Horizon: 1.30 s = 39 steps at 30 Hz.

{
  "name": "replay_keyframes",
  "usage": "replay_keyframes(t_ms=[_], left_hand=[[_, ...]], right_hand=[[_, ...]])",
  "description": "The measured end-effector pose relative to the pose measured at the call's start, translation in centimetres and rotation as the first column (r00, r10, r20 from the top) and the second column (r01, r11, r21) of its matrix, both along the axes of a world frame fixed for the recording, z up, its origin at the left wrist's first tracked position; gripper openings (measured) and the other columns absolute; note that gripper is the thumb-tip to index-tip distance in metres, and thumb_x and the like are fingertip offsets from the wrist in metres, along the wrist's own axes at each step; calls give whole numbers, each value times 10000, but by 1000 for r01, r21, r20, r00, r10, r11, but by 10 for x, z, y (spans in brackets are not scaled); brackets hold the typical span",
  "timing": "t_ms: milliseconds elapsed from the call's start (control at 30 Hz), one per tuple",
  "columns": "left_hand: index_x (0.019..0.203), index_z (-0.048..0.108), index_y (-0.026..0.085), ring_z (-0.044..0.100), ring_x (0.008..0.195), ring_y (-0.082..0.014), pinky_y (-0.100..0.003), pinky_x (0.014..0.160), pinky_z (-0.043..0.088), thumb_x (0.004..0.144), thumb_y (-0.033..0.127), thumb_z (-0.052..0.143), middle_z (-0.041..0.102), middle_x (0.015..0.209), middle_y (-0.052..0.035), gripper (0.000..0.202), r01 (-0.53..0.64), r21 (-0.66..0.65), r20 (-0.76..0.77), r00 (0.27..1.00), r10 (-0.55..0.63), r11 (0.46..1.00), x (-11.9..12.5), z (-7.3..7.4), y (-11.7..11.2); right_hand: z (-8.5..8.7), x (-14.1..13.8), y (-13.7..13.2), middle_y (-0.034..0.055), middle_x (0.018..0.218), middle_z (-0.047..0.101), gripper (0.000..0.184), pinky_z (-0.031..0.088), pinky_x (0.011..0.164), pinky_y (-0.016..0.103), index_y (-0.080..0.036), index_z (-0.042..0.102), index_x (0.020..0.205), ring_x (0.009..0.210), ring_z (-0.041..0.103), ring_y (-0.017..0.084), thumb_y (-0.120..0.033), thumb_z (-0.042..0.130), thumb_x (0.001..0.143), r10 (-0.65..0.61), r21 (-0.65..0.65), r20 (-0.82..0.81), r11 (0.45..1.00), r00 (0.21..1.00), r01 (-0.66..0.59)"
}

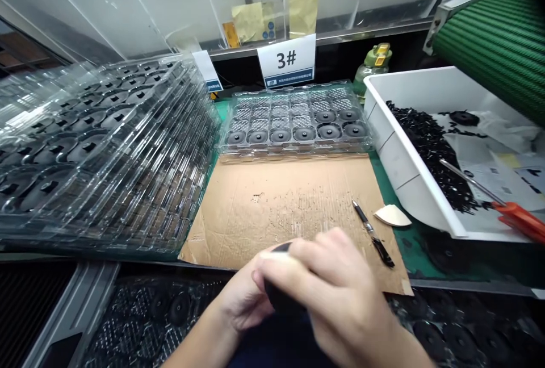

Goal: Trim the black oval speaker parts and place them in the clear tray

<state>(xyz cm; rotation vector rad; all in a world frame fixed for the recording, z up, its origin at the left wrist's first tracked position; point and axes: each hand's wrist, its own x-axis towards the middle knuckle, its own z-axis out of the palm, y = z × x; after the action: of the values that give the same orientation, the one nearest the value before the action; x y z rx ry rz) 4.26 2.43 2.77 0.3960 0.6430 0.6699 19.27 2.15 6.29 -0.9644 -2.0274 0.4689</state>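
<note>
In the head view, my left hand (249, 300) is closed around a black round plastic part (281, 294) at the lower middle. My right hand (340, 294) lies over the same part from the right, fingers curled and partly blurred. Both hands hide most of the part, and whatever the right fingertips press on cannot be seen. Below my fingers is the front edge of a cardboard sheet (242, 186) marked with cuts and small black scraps. A pen-shaped black knife (365, 223) rests on its right side, near a pale wedge-shaped piece (392, 215).
Behind the cardboard stands a clear tray (293, 149) partly filled with black round parts. Tall stacked trays (170, 158) rise at left. A white bin (409, 186) at right holds black scraps and a red-handled tool (519, 220). A green roller (498, 38) overhangs the bin.
</note>
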Motion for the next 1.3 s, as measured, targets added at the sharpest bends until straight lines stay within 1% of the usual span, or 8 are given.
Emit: replay_keyframes(t_ms=[167,300,467,700,800,900,1000,1300], left_hand=[[964,681,197,688,797,-128,-185,749,517,605,200,799,730,881,23,378,-95,-50,37,995,97,994,-6,-15,0],[1045,661,206,701,854,-197,-237,767,547,561,312,830,733,972,-17,524,-127,-122,162,976,146,984,-14,-20,1],[1011,676,132,678,926,-212,-249,801,548,644,433,751,718,972,-58,480,-104,-115,331,934,137,988,-23,-24,2],[1117,628,199,688,882,-201,-231,719,554,704,582,600,680,1032,-60,564,-129,-55,354,925,140,990,-41,-32,6],[1289,477,316,677,886,-201,-286,770,535,736,562,583,616,1138,-59,615,-242,199,99,969,226,950,-48,-36,7],[1396,245,409,547,1122,-227,-374,994,395,747,287,689,525,1242,-55,796,-125,708,-270,862,430,696,-55,-42,8],[1386,-90,485,464,1197,-236,-444,1013,352,742,102,670,469,1259,-52,1068,125,862,-399,763,508,491,-61,-42,11],[1401,-128,404,512,1103,-208,-388,995,357,739,229,693,507,1189,-61,1069,157,846,-429,769,474,510,-74,-40,16]], right_hand=[[-16,9,22,18,871,667,245,362,691,298,-221,656,1035,773,557,157,-160,451,916,-142,-204,-140,972,980,112],[-74,2,48,28,877,656,232,461,669,287,-246,678,1027,790,606,171,-231,492,890,-180,-508,-157,858,971,77],[-139,-24,45,117,1151,561,277,463,862,402,-194,676,1045,1055,553,255,-197,491,840,-213,-539,-86,832,973,134],[-99,-12,19,55,999,628,243,491,699,271,-250,651,1049,873,604,170,-263,450,912,-230,-549,-104,824,968,137],[-96,-9,13,51,950,658,224,497,715,272,-244,668,1013,870,619,176,-270,475,905,-251,-584,-95,798,963,150],[-105,-12,10,62,920,665,206,505,672,280,-218,680,980,826,624,187,-279,504,891,-290,-606,-69,772,955,191],[-104,-16,9,59,916,646,195,491,629,271,-219,669,1001,769,599,174,-270,519,888,-337,-595,-49,766,940,244],[-55,-31,26,11,872,645,224,479,661,251,-298,651,1048,771,587,146,-192,574,866,-145,-613,-253,789,957,-42]])
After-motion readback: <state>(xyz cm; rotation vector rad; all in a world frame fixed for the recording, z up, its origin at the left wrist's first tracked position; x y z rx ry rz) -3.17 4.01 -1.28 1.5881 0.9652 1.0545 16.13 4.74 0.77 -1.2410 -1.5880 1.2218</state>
